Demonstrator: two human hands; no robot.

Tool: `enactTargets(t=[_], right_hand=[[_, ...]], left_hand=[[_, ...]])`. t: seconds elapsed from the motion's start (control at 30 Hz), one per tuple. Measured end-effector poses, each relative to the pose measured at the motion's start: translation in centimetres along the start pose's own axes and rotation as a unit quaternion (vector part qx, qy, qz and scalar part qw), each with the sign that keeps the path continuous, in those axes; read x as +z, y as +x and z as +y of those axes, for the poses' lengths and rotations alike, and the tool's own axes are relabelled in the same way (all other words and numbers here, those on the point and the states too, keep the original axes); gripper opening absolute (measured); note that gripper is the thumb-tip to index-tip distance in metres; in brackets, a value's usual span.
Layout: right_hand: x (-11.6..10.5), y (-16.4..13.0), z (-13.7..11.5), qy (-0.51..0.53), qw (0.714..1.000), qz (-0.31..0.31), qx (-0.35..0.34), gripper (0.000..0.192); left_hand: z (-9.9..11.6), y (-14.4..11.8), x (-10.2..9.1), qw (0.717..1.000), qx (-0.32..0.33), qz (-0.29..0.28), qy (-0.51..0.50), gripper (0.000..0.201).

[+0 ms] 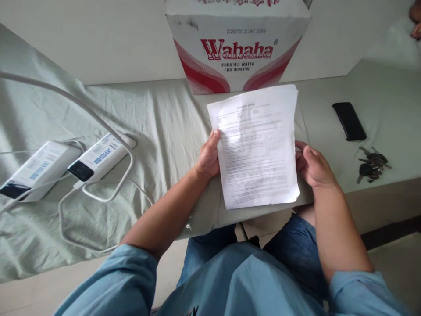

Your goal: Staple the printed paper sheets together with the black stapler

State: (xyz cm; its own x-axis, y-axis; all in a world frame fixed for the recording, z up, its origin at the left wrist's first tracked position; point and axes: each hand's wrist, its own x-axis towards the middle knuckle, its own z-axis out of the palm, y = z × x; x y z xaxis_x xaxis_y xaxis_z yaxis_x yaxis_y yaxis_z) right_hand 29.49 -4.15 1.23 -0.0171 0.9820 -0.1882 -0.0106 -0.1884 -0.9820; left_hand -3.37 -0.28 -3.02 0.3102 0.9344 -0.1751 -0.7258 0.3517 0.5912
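Note:
A thin stack of printed paper sheets (258,153) is held up over the covered table, with small dark text on the top page. My left hand (209,154) grips the stack's left edge, thumb on the front and the other fingers hidden behind. At the right edge, my right hand (314,166) is closed with its fingers partly behind the pages, and a bit of white shows between thumb and forefinger. The lower right corner of the stack looks slightly bent.
A Wahaha water carton (241,52) stands behind the papers. Two white power banks (101,156) with cables (98,112) lie at left on the green cloth (164,127). A black phone (349,121) and keys (373,164) lie at right. Another person's hand (416,24) shows top right.

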Motion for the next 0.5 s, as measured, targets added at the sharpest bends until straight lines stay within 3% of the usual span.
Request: enactTargets(t=[0.07, 0.13, 0.23, 0.33, 0.4, 0.5], right_hand=[[0.3, -1.4, -0.4, 0.029, 0.999, -0.040, 0.008, 0.091], [1.2, -3.2, -0.2, 0.035, 0.999, -0.024, -0.025, 0.099], [3.4, -6.2, 1.5, 0.033, 0.997, -0.008, -0.072, 0.101], [6.4, -8.8, 4.1, 0.036, 0.995, -0.038, -0.088, 0.102], [8.4, -9.5, 5.2, 0.002, 0.994, 0.019, -0.110, 0.091], [9.5, -9.0, 5.0, -0.027, 0.970, 0.186, -0.153, 0.067]], left_hand=[[0.1, 0.5, -0.5, 1.000, 0.007, 0.005, -0.015, 0.065], [0.2, 1.1, -1.0, 0.999, 0.024, 0.019, -0.028, 0.063], [0.0, 1.8, -1.4, 0.997, 0.053, 0.038, -0.039, 0.060], [-0.3, 2.2, -1.3, 0.995, 0.075, 0.054, -0.043, 0.060], [-0.5, 2.2, -0.7, 0.995, 0.079, 0.049, -0.048, 0.062], [0.0, 1.4, 0.7, 0.996, 0.067, 0.000, -0.053, 0.064]])
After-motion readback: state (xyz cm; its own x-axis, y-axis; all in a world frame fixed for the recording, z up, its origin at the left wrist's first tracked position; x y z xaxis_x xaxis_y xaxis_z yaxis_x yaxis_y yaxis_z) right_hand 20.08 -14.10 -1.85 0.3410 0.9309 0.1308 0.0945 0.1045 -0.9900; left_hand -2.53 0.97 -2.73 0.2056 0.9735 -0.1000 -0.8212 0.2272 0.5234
